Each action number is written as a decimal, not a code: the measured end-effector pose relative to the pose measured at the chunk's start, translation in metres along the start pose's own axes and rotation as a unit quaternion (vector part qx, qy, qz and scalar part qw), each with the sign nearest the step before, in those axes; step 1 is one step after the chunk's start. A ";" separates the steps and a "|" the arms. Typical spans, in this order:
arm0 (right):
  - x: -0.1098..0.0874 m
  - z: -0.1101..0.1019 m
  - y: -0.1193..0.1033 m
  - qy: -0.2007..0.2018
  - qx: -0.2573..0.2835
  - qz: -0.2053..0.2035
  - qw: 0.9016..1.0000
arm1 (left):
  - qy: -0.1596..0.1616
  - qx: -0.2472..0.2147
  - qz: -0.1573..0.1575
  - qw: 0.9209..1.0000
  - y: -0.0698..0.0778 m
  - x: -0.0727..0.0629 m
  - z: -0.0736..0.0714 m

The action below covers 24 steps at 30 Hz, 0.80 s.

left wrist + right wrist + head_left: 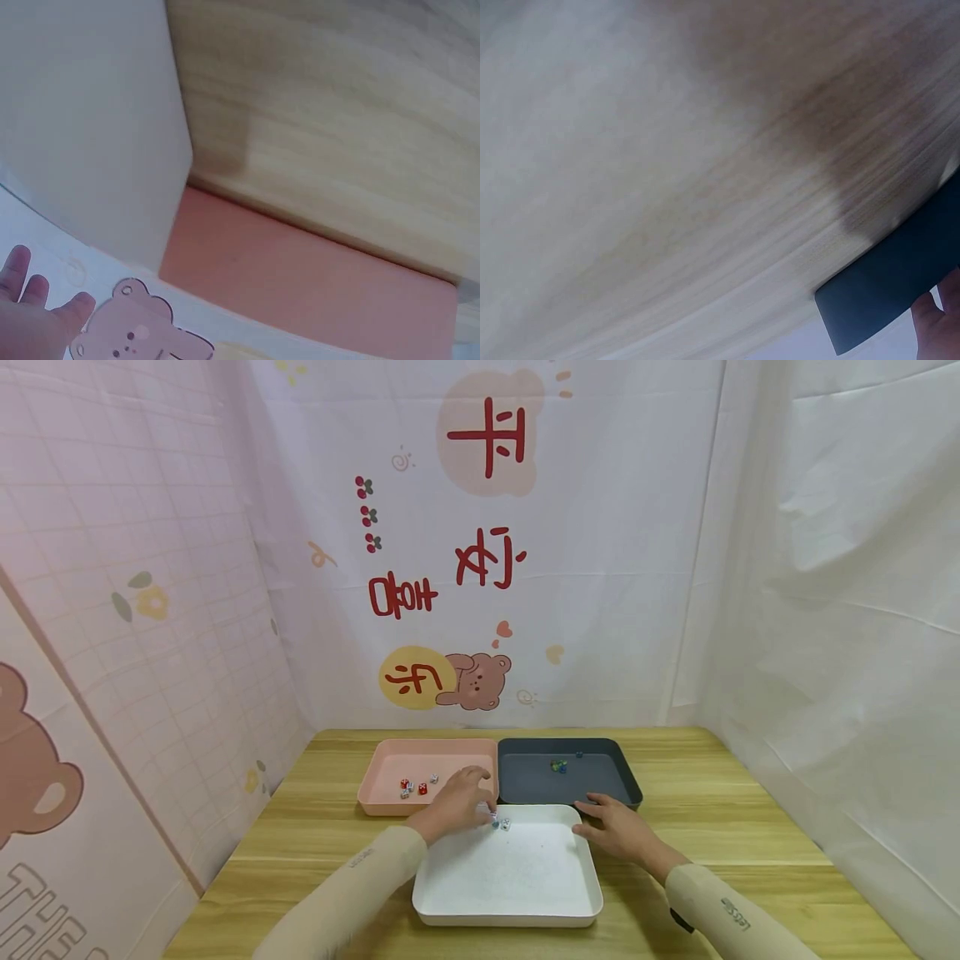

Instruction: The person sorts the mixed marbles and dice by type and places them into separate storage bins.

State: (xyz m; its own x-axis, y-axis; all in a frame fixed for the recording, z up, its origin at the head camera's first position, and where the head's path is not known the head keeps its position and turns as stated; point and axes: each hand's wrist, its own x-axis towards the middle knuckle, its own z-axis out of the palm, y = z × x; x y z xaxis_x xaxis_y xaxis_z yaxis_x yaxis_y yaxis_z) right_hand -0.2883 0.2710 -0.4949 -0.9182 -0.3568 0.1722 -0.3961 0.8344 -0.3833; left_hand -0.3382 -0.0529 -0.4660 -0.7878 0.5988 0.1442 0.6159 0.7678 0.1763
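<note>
My left hand [459, 800] is over the back left corner of the white tray [510, 893], its fingers spread and bent downward. A few small dice [506, 824] lie in that corner, right by its thumb. In the left wrist view the fingers [36, 291] stand apart with nothing seen between them. My right hand [618, 833] is at the white tray's back right corner, fingers loosely extended by the rim. Its fingertips are also close to the front edge of the dark grey tray [525, 789]; the right wrist view shows part of the hand [939, 322] beside that tray's wall.
Behind on the left, a pink tray [390, 760] holds several red and white dice [422, 789]. The dark grey tray beside it holds a small cluster of green and blue dice [559, 767] and one dark die [579, 755]. All stand on a wooden table [300, 860] before printed cloth [600, 568].
</note>
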 end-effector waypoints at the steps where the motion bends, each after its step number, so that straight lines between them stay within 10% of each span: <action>1: 0.000 0.000 0.000 0.000 -0.002 -0.001 1.000 | 0.003 -0.007 -0.007 1.000 -0.001 0.000 -0.001; 24: 0.001 0.000 0.002 0.000 -0.004 0.004 1.000 | 0.125 -0.071 -0.099 0.985 -0.085 -0.024 -0.040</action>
State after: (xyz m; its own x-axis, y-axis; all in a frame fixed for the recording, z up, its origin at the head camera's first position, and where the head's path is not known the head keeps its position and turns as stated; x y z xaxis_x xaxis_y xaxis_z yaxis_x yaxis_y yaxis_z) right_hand -0.2896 0.2719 -0.4957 -0.9209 -0.3506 0.1702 -0.3896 0.8399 -0.3778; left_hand -0.3717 -0.1413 -0.4454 -0.8774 0.3532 0.3247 0.4596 0.8131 0.3573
